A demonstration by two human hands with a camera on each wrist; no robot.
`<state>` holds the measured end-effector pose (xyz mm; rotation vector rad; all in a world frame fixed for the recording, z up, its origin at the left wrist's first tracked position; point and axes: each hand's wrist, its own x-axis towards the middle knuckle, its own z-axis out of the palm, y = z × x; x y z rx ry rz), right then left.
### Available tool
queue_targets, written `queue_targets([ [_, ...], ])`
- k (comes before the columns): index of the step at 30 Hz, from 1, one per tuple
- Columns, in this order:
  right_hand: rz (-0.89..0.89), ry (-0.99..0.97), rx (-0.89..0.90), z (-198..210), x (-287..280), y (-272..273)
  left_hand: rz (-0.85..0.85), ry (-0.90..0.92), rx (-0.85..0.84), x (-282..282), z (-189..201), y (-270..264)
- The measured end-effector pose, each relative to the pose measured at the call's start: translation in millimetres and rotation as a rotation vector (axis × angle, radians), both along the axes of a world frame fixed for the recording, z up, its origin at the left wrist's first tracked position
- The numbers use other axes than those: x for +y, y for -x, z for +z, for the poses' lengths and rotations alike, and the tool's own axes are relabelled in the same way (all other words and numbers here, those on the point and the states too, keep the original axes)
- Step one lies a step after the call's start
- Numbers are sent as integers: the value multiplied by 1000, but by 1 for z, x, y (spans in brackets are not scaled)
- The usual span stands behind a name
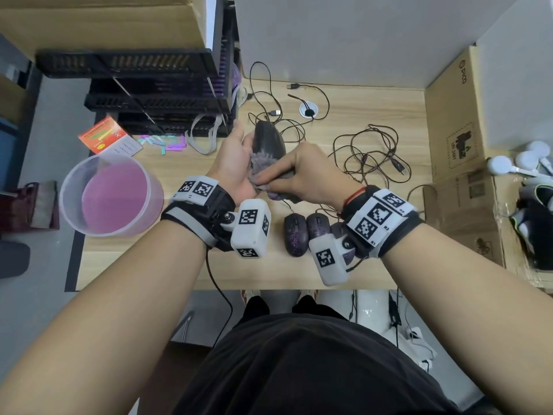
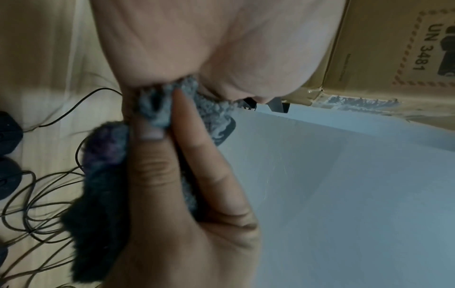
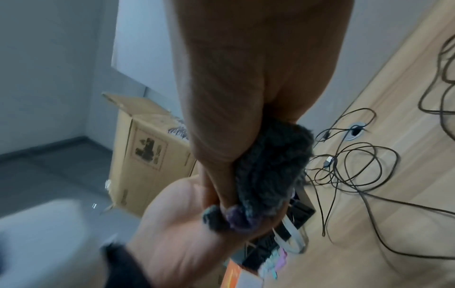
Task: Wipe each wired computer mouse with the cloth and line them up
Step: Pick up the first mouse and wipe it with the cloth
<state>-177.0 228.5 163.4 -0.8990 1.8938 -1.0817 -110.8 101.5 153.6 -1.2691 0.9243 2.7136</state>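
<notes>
Three mice (image 1: 311, 232) sit lined up near the surface (image 1: 359, 121) edge; left hand (image 1: 232, 163) grips a fourth mouse (image 1: 267, 140), right hand (image 1: 305, 175) pinching the cloth (image 1: 263, 163) against it.

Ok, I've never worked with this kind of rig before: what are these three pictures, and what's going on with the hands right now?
No robot here: a person wears cameras on the head and on both wrists. The big picture looks down from the head; the other two look along each hand. The left hand holds a dark mouse above the wooden desk. The right hand presses a fuzzy grey cloth against it. Near the front edge, wiped mice lie side by side, partly hidden by the right wrist. Loose cables and a pink tub also lie there.
</notes>
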Motion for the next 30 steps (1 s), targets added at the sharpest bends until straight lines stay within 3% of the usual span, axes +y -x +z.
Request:
queue_targets([
  [3,-133,37,-150,5,0,5,-53,51,3,0,3,0],
  [8,-418,125,-60,-1,-3,26,-215,107,-9,-2,-1,-4],
  [10,-386,138,-50,-2,-2,25,-193,95,-3,-1,-2,-3],
  [13,-157,75,165,-5,-3,8,-93,49,49,-2,1,2],
  [15,-22,28,215,-8,-3,-4,-86,30,37,-3,1,4],
  [17,-63,2,113,-9,1,-3,-123,41,8,-6,-1,3],
  [20,-289,19,-33,-12,8,12,-144,138,0,-11,-12,-1],
  [22,-363,71,31,-13,6,21,-178,187,-18,-9,-19,-3],
  [26,-140,87,240,-3,-1,22,-265,231,-23,0,-26,-4],
  [30,-414,58,14,-8,-1,36,-390,258,7,-1,-23,-8],
])
